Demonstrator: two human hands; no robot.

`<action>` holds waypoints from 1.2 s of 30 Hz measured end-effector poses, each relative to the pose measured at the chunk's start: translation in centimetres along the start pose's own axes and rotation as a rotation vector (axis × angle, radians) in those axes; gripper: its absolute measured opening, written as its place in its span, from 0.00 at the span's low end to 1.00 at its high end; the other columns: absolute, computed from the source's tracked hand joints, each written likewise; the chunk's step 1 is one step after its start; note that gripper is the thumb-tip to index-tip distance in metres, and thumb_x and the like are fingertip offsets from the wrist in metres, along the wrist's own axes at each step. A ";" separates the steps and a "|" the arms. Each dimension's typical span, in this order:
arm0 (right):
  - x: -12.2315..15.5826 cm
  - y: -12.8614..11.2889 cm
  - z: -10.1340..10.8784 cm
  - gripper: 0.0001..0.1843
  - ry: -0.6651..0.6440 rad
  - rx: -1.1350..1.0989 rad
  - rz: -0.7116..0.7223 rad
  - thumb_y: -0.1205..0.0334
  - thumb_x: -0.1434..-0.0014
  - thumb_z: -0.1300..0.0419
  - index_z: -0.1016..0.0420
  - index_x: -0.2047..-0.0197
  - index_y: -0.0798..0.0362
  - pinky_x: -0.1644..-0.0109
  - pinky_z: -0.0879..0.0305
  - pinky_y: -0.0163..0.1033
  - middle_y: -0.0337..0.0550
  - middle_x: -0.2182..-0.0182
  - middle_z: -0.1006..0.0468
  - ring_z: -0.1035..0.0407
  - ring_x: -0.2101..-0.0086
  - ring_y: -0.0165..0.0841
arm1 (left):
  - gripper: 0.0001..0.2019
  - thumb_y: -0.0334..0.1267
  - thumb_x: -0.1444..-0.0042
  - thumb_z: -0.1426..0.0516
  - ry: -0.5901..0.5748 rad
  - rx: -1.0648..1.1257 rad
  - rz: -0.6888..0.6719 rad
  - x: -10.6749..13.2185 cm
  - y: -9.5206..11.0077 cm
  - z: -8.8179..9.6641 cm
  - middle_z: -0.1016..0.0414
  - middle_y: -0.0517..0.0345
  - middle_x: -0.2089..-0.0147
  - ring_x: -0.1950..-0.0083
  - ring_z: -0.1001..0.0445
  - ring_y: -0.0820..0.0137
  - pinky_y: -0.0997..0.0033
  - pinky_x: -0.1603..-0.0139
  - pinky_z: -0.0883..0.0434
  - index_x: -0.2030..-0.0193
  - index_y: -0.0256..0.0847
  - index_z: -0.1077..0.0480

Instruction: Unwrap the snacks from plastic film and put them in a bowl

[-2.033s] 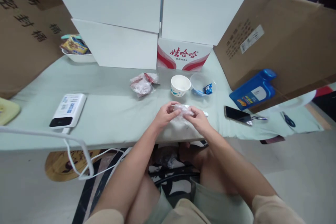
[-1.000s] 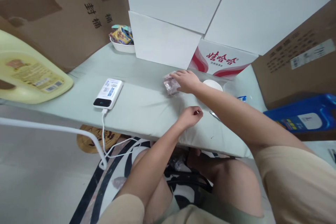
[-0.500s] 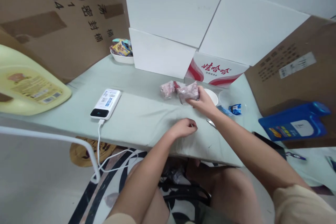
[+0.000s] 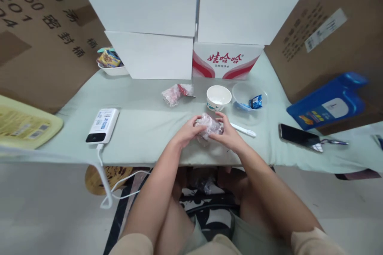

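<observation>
A small crinkled clear plastic packet of pinkish pieces (image 4: 208, 126) is being held just over the pale green desk (image 4: 143, 127), near its front edge. The left hand (image 4: 186, 132) is gripping its left end, the right hand (image 4: 229, 136) its right. A white paper bowl (image 4: 218, 97) is standing just behind.

Place: a makeshift work spot in a home or storeroom, with nothing fitted or built in.
Surface: a low table (image 4: 143, 127) under a pale green cloth, across the middle of the frame.
Backdrop: brown cardboard sheets (image 4: 44, 40) at upper left and upper right. White boxes (image 4: 143, 0) and a red-lettered drinks carton (image 4: 226, 61) stand at top centre.
Household goods: blue detergent bottle (image 4: 326, 101) at right, yellow bottle (image 4: 24, 125) at the left edge, bowl of snack packets (image 4: 110, 63) at upper left.
Electronics: power bank (image 4: 102, 124) on a white cable, phone (image 4: 296, 134) at right.
Floor: pale floor (image 4: 44, 207) with a patterned rug (image 4: 197, 203) at the bottom.
</observation>
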State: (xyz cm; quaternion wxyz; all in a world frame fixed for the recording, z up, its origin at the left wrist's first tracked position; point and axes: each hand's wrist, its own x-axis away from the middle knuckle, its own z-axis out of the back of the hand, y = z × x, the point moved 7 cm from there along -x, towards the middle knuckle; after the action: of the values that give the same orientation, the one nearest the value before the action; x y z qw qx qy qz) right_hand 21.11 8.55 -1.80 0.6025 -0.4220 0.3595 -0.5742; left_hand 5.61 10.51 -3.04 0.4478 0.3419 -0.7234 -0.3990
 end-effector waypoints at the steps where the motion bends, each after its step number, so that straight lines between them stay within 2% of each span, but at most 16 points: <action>1: 0.2 0.2 0.5 0.45 0.060 0.022 0.043 0.52 0.51 0.32 0.43 0.33 0.49 0.48 0.29 0.50 0.56 0.41 0.36 0.30 0.49 0.44 | 0.28 0.37 0.60 0.33 0.057 0.031 -0.015 -0.2 0.1 0.2 0.25 0.60 0.62 0.68 0.28 0.72 0.76 0.72 0.33 0.48 0.41 0.31; 4: 1.3 -0.4 1.4 0.30 0.204 0.205 0.251 0.53 0.42 0.38 0.34 0.37 0.46 0.43 0.32 0.53 0.55 0.38 0.38 0.34 0.43 0.46 | 0.29 0.33 0.60 0.36 0.115 0.165 -0.080 -0.7 0.5 -0.1 0.24 0.58 0.59 0.64 0.25 0.70 0.74 0.68 0.30 0.47 0.42 0.33; 6: 2.1 -1.2 0.7 0.23 0.188 0.399 0.402 0.58 0.39 0.41 0.28 0.40 0.44 0.37 0.38 0.56 0.52 0.38 0.35 0.38 0.39 0.47 | 0.34 0.32 0.61 0.35 0.103 0.262 -0.116 -0.9 0.8 -0.6 0.23 0.59 0.57 0.62 0.24 0.69 0.73 0.65 0.28 0.43 0.46 0.36; 8: 2.5 -1.5 -0.1 0.24 0.135 0.549 0.473 0.63 0.38 0.43 0.27 0.40 0.44 0.35 0.43 0.60 0.50 0.37 0.32 0.40 0.37 0.49 | 0.38 0.33 0.59 0.35 0.079 0.344 -0.136 -1.0 1.1 -1.0 0.23 0.59 0.54 0.62 0.23 0.69 0.73 0.66 0.28 0.40 0.50 0.40; 11: 2.5 -1.5 0.1 0.26 0.106 0.619 0.493 0.67 0.39 0.45 0.28 0.38 0.46 0.36 0.41 0.59 0.50 0.35 0.33 0.41 0.36 0.49 | 0.35 0.34 0.58 0.33 0.055 0.382 -0.157 -1.1 1.4 -1.2 0.23 0.59 0.52 0.61 0.23 0.69 0.72 0.65 0.27 0.42 0.52 0.40; 13: 2.6 -1.4 1.7 0.23 0.179 0.602 0.470 0.66 0.38 0.46 0.25 0.41 0.48 0.38 0.37 0.54 0.51 0.38 0.29 0.35 0.40 0.46 | 0.34 0.32 0.60 0.32 0.076 0.376 -0.189 -1.2 1.6 -0.9 0.24 0.59 0.49 0.58 0.23 0.68 0.70 0.62 0.25 0.46 0.51 0.40; 16: 2.8 0.5 5.6 0.19 0.354 0.669 0.271 0.64 0.37 0.47 0.22 0.46 0.52 0.44 0.32 0.53 0.54 0.47 0.23 0.29 0.49 0.46 | 0.37 0.27 0.63 0.31 0.110 0.376 -0.262 -1.4 1.9 -0.1 0.27 0.59 0.41 0.51 0.24 0.66 0.63 0.56 0.23 0.48 0.53 0.42; 19: 2.9 3.8 8.2 0.22 0.344 0.809 0.064 0.60 0.39 0.43 0.24 0.44 0.55 0.46 0.32 0.58 0.60 0.46 0.24 0.30 0.49 0.54 | 0.38 0.25 0.66 0.32 0.164 0.381 -0.313 -1.8 1.7 0.9 0.30 0.60 0.39 0.47 0.25 0.65 0.60 0.51 0.23 0.50 0.54 0.43; 22: 3.0 5.9 9.6 0.19 0.279 0.808 0.034 0.59 0.39 0.44 0.21 0.49 0.54 0.44 0.34 0.59 0.59 0.44 0.24 0.32 0.46 0.54 | 0.38 0.25 0.67 0.32 0.247 0.384 -0.370 -2.1 1.2 2.1 0.29 0.62 0.42 0.49 0.25 0.68 0.64 0.51 0.25 0.50 0.54 0.43; 25: 3.3 5.5 10.4 0.17 0.324 0.640 0.087 0.58 0.38 0.47 0.20 0.53 0.53 0.43 0.33 0.55 0.56 0.50 0.20 0.29 0.48 0.49 | 0.39 0.28 0.65 0.31 0.298 0.345 -0.454 -2.2 0.8 2.7 0.27 0.61 0.45 0.50 0.24 0.69 0.67 0.50 0.27 0.48 0.54 0.44; 28: 3.7 4.1 9.2 0.20 0.329 0.301 0.046 0.50 0.35 0.49 0.22 0.53 0.53 0.55 0.27 0.47 0.51 0.60 0.17 0.23 0.62 0.41 | 0.41 0.32 0.62 0.30 0.307 0.208 -0.494 -2.1 0.6 2.6 0.26 0.58 0.49 0.49 0.24 0.67 0.67 0.47 0.28 0.43 0.52 0.45; 31: 3.4 2.5 5.7 0.22 0.245 0.049 0.007 0.45 0.36 0.48 0.22 0.57 0.52 0.67 0.28 0.39 0.46 0.65 0.17 0.24 0.73 0.35 | 0.42 0.37 0.59 0.30 0.280 0.017 -0.462 -1.9 0.2 1.9 0.24 0.57 0.54 0.51 0.22 0.65 0.64 0.46 0.28 0.40 0.50 0.46; 33: 2.8 1.3 3.6 0.20 0.203 0.010 0.035 0.47 0.36 0.47 0.21 0.58 0.51 0.68 0.29 0.37 0.44 0.66 0.17 0.24 0.73 0.33 | 0.41 0.39 0.57 0.30 0.258 -0.070 -0.459 -1.8 0.1 1.4 0.24 0.57 0.55 0.52 0.22 0.65 0.62 0.46 0.28 0.39 0.49 0.47; 36: 1.6 0.3 1.7 0.17 0.165 0.070 0.075 0.51 0.36 0.47 0.20 0.59 0.51 0.67 0.31 0.35 0.41 0.72 0.18 0.24 0.74 0.33 | 0.41 0.41 0.57 0.29 0.226 -0.133 -0.476 -1.7 0.0 0.6 0.24 0.55 0.52 0.52 0.22 0.64 0.61 0.47 0.27 0.40 0.48 0.47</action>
State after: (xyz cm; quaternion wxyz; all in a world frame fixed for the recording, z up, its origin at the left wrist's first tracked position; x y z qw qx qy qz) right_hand 22.94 7.07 -1.30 0.6061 -0.3384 0.4032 -0.5964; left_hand 5.64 12.12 -3.86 0.4407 0.5143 -0.5406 -0.4990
